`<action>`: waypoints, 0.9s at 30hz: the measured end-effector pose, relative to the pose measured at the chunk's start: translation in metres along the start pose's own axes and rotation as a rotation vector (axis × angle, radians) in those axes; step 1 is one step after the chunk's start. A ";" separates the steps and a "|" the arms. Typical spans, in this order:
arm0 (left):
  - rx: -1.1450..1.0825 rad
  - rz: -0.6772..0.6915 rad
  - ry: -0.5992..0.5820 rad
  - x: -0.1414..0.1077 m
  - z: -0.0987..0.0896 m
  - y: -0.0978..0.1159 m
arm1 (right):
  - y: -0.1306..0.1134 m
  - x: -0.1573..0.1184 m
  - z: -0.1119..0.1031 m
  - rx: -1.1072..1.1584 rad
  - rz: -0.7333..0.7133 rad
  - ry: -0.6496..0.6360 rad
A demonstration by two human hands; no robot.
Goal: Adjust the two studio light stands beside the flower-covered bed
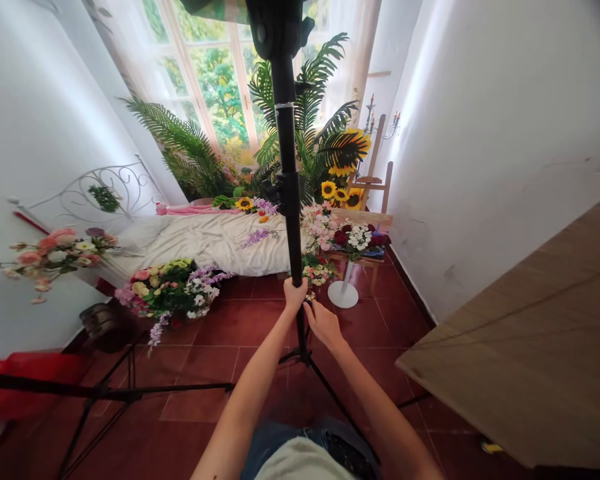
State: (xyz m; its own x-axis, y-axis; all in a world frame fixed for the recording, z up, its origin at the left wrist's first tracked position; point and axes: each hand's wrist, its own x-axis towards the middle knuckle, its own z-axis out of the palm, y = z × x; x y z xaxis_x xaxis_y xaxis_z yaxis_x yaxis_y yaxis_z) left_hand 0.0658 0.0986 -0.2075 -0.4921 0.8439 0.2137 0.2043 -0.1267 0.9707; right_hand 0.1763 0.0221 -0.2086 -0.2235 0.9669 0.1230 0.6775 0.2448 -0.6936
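Observation:
A black light stand (293,233) rises upright in front of me, its tripod legs spread on the floor. My left hand (295,295) is wrapped around the lower pole. Just below and to the right, my right hand (324,323) has its fingers closed at the same pole, at about the height of a collar; the exact part under the fingertips is hidden. A dark fixture (275,27) tops the pole, cut off by the upper edge of the view.
A bed (215,243) with white bedding and flower bunches stands behind the pole. A white round-based stand (343,295) holds flowers at right, near a wooden easel (375,180). Another black stand (130,395) lies across the left. A large brown panel (530,347) leans in from the right.

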 end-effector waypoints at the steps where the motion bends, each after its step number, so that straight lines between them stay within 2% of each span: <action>1: -0.001 -0.002 0.002 0.000 0.000 0.000 | 0.001 0.002 0.001 0.028 0.003 0.011; 3: -0.006 -0.003 0.003 -0.001 0.000 0.001 | 0.003 0.007 0.005 0.205 0.041 0.013; 7: -0.004 -0.005 -0.002 -0.001 -0.001 0.003 | 0.004 0.014 0.020 0.968 0.249 -0.172; 9: -0.001 -0.008 -0.001 -0.002 -0.001 0.005 | 0.002 0.015 0.028 1.292 0.296 -0.240; 12: -0.003 -0.007 0.003 -0.003 -0.002 0.007 | 0.002 0.011 0.035 1.640 0.343 -0.318; 13: -0.004 -0.005 0.003 -0.004 -0.002 0.008 | 0.003 0.009 0.035 1.681 0.380 -0.372; 15: -0.009 -0.003 0.001 -0.005 -0.003 0.009 | 0.007 0.005 0.033 1.535 0.449 -0.471; 16: -0.012 -0.005 0.000 -0.005 -0.003 0.009 | 0.009 0.003 0.031 1.389 0.463 -0.468; 18: -0.018 -0.014 0.000 -0.006 -0.003 0.010 | 0.012 0.001 0.024 1.054 0.411 -0.337; 20: -0.019 -0.017 0.002 -0.006 -0.003 0.010 | 0.012 0.000 0.015 0.748 0.269 -0.135; 22: -0.017 -0.015 0.006 -0.006 -0.003 0.011 | 0.011 0.001 0.009 0.533 0.120 -0.007; 24: -0.011 -0.016 0.008 -0.007 -0.003 0.012 | 0.008 0.004 0.007 0.452 0.056 0.028; 25: -0.008 -0.019 0.007 -0.007 -0.004 0.012 | 0.006 0.005 0.009 0.483 0.069 0.019; 27: -0.006 -0.022 0.004 -0.008 -0.004 0.013 | 0.004 0.009 0.015 0.700 0.173 -0.051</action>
State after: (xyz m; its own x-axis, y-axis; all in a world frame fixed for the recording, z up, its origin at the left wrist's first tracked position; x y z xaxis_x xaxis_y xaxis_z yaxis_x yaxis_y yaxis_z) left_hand 0.0688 0.0886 -0.1965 -0.4998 0.8444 0.1926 0.1884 -0.1110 0.9758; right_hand 0.1660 0.0302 -0.2209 -0.1977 0.9789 -0.0511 0.1023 -0.0312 -0.9943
